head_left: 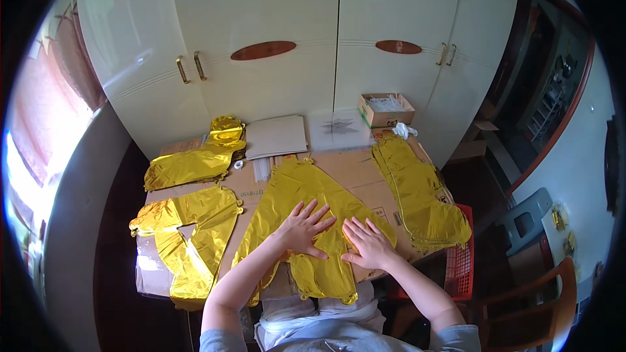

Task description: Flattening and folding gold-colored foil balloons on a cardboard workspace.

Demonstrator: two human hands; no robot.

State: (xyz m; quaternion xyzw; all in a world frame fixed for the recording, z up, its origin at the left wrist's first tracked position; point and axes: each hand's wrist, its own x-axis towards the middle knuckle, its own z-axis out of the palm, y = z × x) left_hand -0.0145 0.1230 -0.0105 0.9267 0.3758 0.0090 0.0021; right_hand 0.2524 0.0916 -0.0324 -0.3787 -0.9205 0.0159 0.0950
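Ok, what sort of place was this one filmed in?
Probably a room in a home, judging by the tall cream wardrobe, the pink curtain and the wooden chair.

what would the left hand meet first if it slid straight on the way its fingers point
The left hand would first cross more of the middle gold foil piece, then cardboard, probably reaching the right gold foil piece; heights are unclear.

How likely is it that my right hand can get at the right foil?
Probably yes: your right hand lies spread on the middle foil, and nothing appears to stand between it and the right foil.
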